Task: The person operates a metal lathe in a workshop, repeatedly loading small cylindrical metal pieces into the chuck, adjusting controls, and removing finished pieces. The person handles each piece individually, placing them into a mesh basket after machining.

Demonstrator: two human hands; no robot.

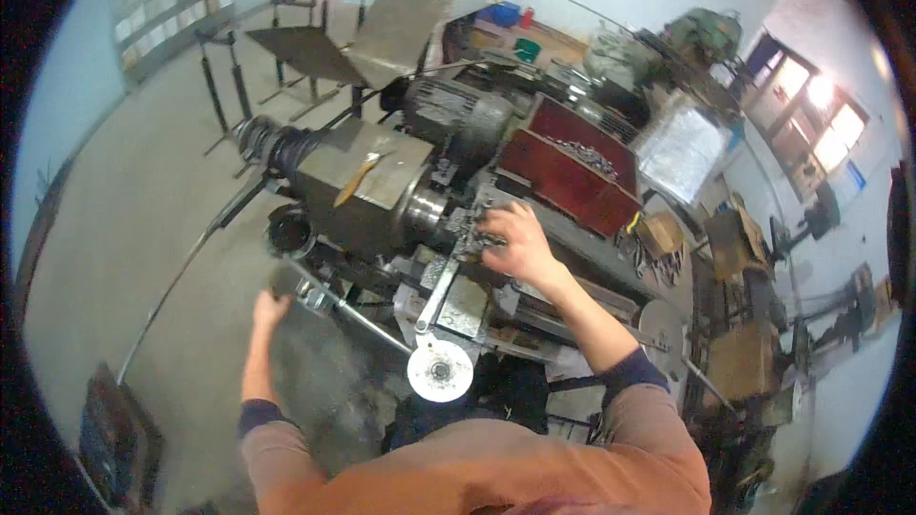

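My right hand (518,244) reaches over the metal-strewn tool area of a lathe, beside the shiny round chuck (425,213). Its fingers are bent down around something small that I cannot make out. Low on the left, my left hand (271,308) is beside a metal lever fitting (312,298) at the machine's front. Its fingers look curled, but blur hides what is in them. A long wrench-like bar (438,294) slants from the tool area toward a white handwheel (440,371) close to my body. On the grey headstock (367,157) lies a brush with a yellow wooden handle (356,181).
Behind the chuck is a motor (448,110). A dark red tray (571,172) holds many small metal pieces. Loose tools (658,260) and a cardboard box (660,232) are to its right. A long rod (181,272) slopes down leftward over the floor. Metal stands (224,86) are at the far left.
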